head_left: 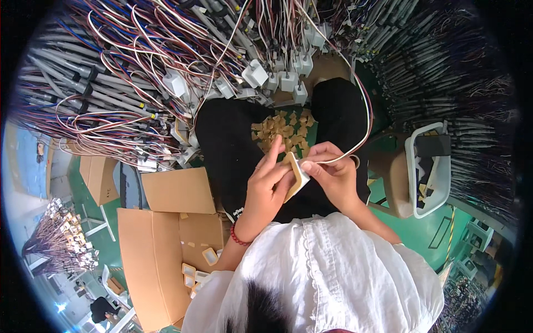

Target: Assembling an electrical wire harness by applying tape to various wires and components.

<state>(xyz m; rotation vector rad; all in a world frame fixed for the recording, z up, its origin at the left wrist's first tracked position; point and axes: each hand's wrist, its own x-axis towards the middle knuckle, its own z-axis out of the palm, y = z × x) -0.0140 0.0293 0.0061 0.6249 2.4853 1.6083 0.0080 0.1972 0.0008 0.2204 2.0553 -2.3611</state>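
Observation:
In front of my lap I hold a small white plastic housing [303, 182] with a tan layer along its face. My left hand [265, 186] is closed on the tan side, the index finger stretched out past it. With thumb and fingers, my right hand [334, 176] pinches the white side. A white and dark red cable [363, 94] runs from beside my right hand up and over toward the hanging wires. Parts of the housing are hidden behind my fingers.
Bundles of grey cables [94, 80] with loose wires and white box-shaped ends [255, 74] surround me. Tan paper scraps [283, 129] lie between my knees. At left stands an open cardboard box [150, 261] with tan-rimmed white frames [210, 256]; at right, a white-rimmed bin [412, 177].

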